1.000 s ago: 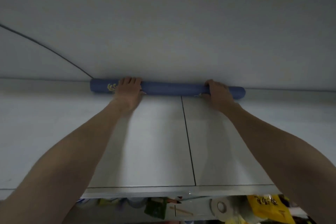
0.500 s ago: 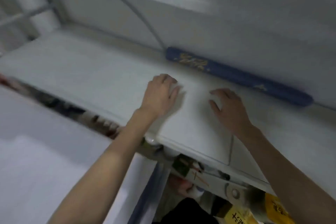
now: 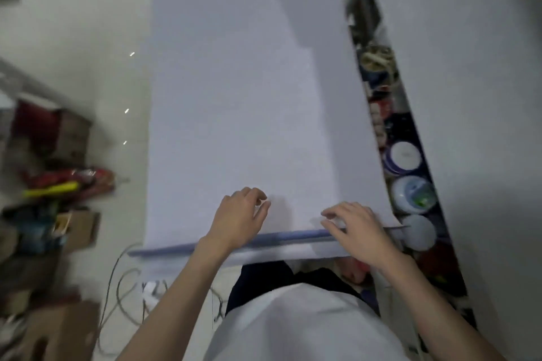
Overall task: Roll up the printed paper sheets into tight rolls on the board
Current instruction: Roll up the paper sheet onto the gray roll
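Note:
A long paper sheet (image 3: 234,97) lies flat, white side up, stretching away from me. Its near edge (image 3: 287,236) is curled over and shows a blue printed strip. My left hand (image 3: 237,218) rests on the sheet just behind that curl, fingers bent and apart. My right hand (image 3: 359,233) lies over the curled edge at its right end, and thumb and fingertips seem to pinch the paper. The board under the sheet is hidden. The image is blurred.
Cardboard boxes (image 3: 76,228) and red bags (image 3: 70,182) crowd the floor at the left. Cables (image 3: 123,281) trail near my legs. At the right, bowls and round tubs (image 3: 406,157) fill a shelf below a white tabletop (image 3: 484,97).
Both hands let go of the finished blue roll at the wall. My view swung down and left to a flat sheet, and the hands now sit at its curled near edge.

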Tool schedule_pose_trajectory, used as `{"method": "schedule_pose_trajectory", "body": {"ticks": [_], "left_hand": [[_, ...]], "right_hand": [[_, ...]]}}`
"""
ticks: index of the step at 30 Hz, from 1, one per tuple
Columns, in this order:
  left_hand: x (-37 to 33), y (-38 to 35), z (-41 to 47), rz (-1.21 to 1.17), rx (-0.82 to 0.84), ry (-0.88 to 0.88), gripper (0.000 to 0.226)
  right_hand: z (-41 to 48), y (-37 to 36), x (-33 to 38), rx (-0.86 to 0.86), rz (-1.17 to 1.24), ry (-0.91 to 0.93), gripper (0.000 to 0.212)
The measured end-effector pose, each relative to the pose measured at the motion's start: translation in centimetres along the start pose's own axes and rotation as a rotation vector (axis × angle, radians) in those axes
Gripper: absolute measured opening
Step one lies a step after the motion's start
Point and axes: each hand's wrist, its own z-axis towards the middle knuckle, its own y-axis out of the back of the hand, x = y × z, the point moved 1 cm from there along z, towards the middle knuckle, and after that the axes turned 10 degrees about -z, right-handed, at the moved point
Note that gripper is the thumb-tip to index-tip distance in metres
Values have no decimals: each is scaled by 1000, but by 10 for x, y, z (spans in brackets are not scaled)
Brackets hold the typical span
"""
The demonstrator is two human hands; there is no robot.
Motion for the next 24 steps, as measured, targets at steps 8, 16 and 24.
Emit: {"method": "schedule_pose_trajectory", "body": {"ticks": [8, 16, 24], "left_hand": [[62, 3, -63, 29, 25, 180, 30], [73, 15, -54, -6, -32, 176, 15], [89, 13, -13, 262, -34, -244, 45]], "right_hand": [[36, -22, 22, 353, -218, 210, 21], [48, -14, 27, 232, -25, 66, 17], [72, -38, 9, -85, 81, 26, 13]]}}
